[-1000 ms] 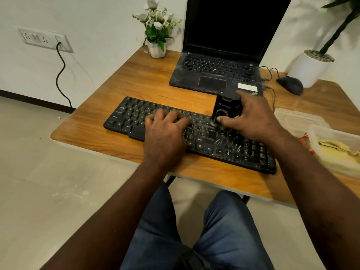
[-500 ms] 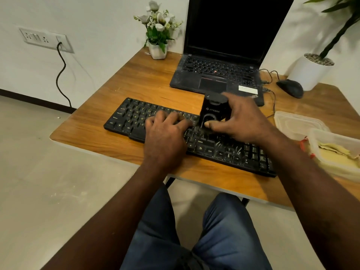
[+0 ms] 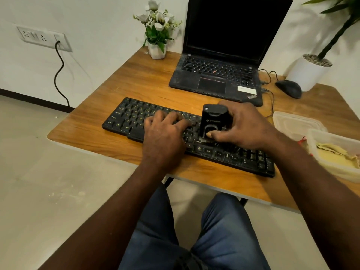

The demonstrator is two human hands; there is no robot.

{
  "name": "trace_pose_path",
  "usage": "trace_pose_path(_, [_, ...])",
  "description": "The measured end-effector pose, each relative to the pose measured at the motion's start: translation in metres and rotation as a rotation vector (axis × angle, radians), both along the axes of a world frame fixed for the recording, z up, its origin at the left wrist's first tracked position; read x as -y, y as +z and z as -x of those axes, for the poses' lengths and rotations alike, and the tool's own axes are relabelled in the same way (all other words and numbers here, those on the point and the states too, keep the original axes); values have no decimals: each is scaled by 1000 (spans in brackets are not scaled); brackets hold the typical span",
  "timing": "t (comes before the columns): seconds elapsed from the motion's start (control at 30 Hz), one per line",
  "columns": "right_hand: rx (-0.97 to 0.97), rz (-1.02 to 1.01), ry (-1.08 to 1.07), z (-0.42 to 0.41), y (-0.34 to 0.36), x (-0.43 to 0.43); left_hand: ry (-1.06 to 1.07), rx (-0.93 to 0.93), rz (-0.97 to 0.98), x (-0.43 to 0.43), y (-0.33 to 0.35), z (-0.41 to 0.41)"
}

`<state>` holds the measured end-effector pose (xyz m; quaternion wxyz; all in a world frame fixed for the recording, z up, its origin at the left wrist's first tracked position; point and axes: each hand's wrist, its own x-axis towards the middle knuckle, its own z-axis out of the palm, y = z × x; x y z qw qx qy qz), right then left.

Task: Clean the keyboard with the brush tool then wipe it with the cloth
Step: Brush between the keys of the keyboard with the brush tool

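On the wooden table (image 3: 136, 84) the black keyboard (image 3: 132, 117) lies just in front of the person. The left hand (image 3: 165, 133) rests flat on its middle keys, fingers fairly straight and holding nothing, apparently to brace it. The right hand (image 3: 245, 127) is wrapped round the black brush tool (image 3: 214, 119), thumb in front and fingers behind, standing it upright on the keys just right of centre; I judge the brushing step to be under way, and pale specks on the right-hand keys suggest it is unfinished. The yellow cloth (image 3: 329, 150) lies untouched in a clear container (image 3: 331, 168) at the table's right edge, so the wiping is all left to do.
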<state>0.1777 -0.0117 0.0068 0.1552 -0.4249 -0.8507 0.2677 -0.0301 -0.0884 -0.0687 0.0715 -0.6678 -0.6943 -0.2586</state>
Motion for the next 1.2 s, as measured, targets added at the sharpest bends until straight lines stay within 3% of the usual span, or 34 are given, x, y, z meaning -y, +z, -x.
trace_pose_path(0.13, [19,-186,-212,-6,1,-15,-3,2,16,0,-1,-1])
trace_pose_path(0.3, [-22,71,17,-8,5,4,2,-6,13,0,-1,0])
trace_pose_path(0.5, [-8,-199,-285,-16,3,-18,9,-6,12,-1,-3,-2])
trace_pose_path(0.63, [-101,58,-116,-11,1,-10,7,-10,13,-1,-2,-1])
trace_pose_path(0.8, [-64,-176,-321,-6,-1,-22,-7,3,32,2,1,-2])
trace_pose_path(0.97, [-73,18,-166,-1,3,-24,6,-16,27,1,-1,-1])
trace_pose_path(1.1, [-42,-148,-288,5,1,-30,-1,-12,19,1,-1,-2])
trace_pose_path(1.2, [-81,-45,-226,7,1,-31,-9,-11,31,2,1,-3])
